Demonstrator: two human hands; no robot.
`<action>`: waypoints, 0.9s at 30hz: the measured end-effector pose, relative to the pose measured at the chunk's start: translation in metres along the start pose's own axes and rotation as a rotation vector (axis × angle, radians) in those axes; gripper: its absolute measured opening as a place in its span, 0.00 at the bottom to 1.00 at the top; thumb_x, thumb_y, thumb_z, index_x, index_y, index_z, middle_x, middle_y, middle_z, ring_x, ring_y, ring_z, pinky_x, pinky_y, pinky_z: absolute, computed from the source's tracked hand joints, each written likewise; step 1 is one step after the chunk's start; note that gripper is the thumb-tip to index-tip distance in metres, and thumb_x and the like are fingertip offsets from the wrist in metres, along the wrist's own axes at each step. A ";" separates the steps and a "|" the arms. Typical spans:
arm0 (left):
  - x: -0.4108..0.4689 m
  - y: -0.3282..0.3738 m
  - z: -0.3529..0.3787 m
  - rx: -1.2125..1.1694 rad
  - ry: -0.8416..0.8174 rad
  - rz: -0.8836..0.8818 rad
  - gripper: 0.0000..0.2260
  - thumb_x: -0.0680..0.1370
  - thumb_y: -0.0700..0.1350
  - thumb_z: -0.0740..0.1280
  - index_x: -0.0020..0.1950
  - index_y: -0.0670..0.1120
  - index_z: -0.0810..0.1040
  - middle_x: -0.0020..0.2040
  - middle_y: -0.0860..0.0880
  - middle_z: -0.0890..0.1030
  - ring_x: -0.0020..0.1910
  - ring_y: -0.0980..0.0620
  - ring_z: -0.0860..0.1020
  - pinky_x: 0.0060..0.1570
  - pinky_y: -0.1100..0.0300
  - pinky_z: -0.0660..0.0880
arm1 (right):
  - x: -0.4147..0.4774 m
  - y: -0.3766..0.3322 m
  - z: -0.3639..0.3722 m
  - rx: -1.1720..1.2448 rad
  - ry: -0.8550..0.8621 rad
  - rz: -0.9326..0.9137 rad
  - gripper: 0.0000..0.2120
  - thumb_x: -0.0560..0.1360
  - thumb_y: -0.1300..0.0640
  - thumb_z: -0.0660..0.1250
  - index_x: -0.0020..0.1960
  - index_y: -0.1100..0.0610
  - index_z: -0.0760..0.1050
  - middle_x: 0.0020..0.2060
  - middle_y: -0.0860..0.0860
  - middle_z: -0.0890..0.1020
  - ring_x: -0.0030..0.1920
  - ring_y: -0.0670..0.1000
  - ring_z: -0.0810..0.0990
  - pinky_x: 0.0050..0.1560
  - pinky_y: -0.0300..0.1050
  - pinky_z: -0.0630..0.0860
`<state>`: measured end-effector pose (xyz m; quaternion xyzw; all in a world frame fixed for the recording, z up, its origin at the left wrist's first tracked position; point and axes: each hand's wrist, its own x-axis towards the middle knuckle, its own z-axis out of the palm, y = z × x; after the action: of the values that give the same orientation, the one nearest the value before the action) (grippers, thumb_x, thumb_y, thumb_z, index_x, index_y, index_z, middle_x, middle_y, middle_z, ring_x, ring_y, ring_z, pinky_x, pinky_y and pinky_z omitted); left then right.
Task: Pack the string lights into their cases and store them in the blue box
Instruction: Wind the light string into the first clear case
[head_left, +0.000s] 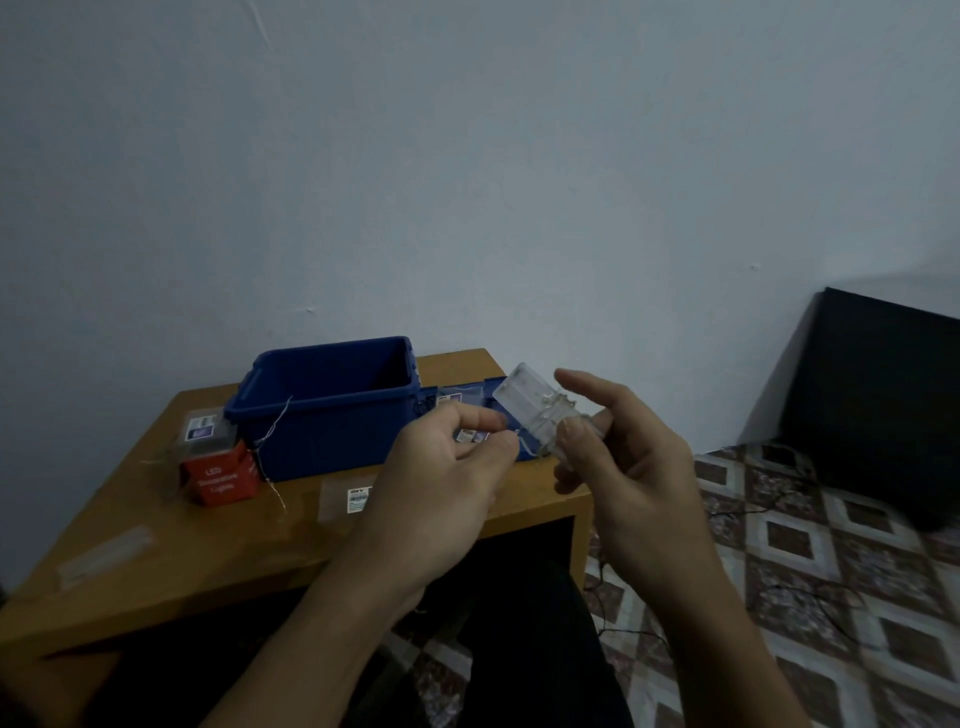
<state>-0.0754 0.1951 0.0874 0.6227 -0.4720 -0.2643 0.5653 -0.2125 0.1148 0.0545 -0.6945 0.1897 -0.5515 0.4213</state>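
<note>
A person sits at a low wooden table (156, 545), both bare hands raised in front of an open, deep blue plastic box (322, 431).

The right hand (623, 467) grips a clear plastic block (530, 410) between thumb and curled lower fingers, with the forefinger lifted free. Thin silver wire (540, 423) is wound round the block's middle. The left hand (447, 467), just beside it, pinches the wire's loose end between thumb and forefinger, the other fingers curled in.

From where I stand this looks like an early stage. This set is only being bundled and is not yet in a case. The part of the box's interior that shows holds nothing, though its floor is hidden.

Left of the box stands a red cardboard carton printed with LED lights wording (223, 478), with a small clear case (205, 428) on top. A second loose strand of wire (270, 436) trails down the box's front wall onto the table. A flat clear sleeve with a white label (348, 499) lies nearer the person.

Casing the lights and loading the box appear to remain.
</note>
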 end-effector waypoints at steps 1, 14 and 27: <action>0.000 0.000 0.000 -0.005 -0.006 0.004 0.05 0.81 0.47 0.66 0.56 0.52 0.78 0.25 0.54 0.73 0.24 0.57 0.66 0.27 0.61 0.63 | 0.000 0.000 0.000 0.016 -0.003 0.012 0.14 0.82 0.62 0.64 0.61 0.46 0.79 0.35 0.58 0.76 0.38 0.60 0.79 0.38 0.50 0.80; -0.003 -0.007 0.000 -0.135 -0.004 -0.008 0.13 0.81 0.43 0.65 0.66 0.47 0.77 0.23 0.56 0.71 0.20 0.60 0.65 0.21 0.68 0.62 | 0.000 -0.003 0.005 0.171 -0.035 0.133 0.12 0.81 0.61 0.63 0.60 0.51 0.80 0.35 0.45 0.80 0.35 0.49 0.78 0.38 0.43 0.80; 0.000 -0.010 -0.002 -0.173 -0.005 0.059 0.06 0.81 0.42 0.65 0.55 0.51 0.81 0.26 0.52 0.69 0.22 0.58 0.63 0.22 0.67 0.61 | 0.000 -0.002 0.006 0.325 -0.027 0.206 0.12 0.78 0.57 0.66 0.59 0.52 0.82 0.39 0.56 0.79 0.36 0.54 0.77 0.39 0.47 0.78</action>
<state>-0.0708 0.1947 0.0782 0.5566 -0.4670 -0.2891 0.6233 -0.2069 0.1178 0.0558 -0.6017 0.1626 -0.5195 0.5846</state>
